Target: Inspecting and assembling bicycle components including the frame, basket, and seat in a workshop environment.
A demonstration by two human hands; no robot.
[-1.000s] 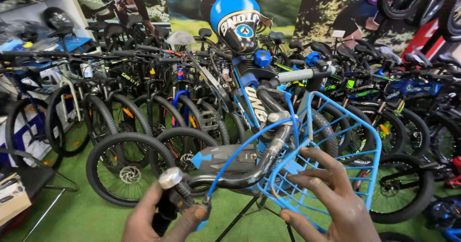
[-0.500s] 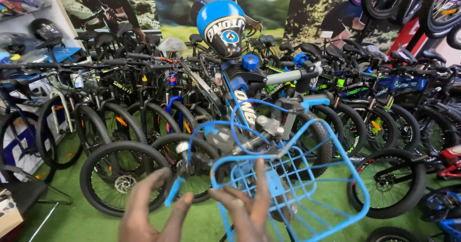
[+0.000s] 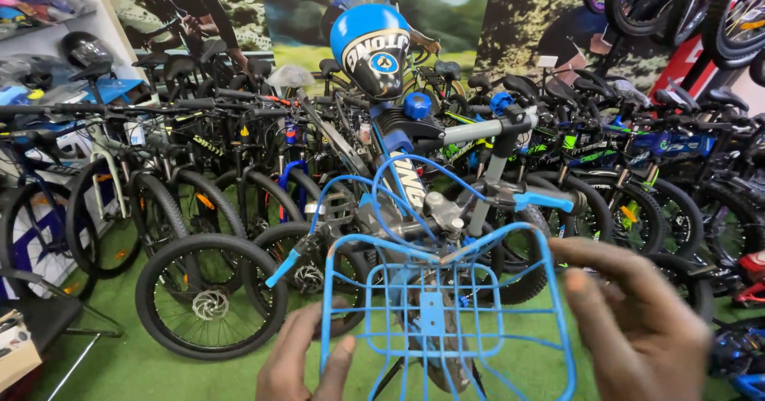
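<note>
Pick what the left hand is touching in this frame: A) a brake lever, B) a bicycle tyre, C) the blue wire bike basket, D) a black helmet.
C: the left hand rests its fingers against the lower left edge of the blue wire bike basket, while the right hand hangs open beside the basket's right rim.

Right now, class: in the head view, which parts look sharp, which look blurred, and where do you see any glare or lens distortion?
Head view: the right hand is soft and smeared; the left hand is a little blurred; the blue wire basket and blue helmet look sharp; even lighting, faint shine on the helmet; edges bow slightly, wide-angle.
</note>
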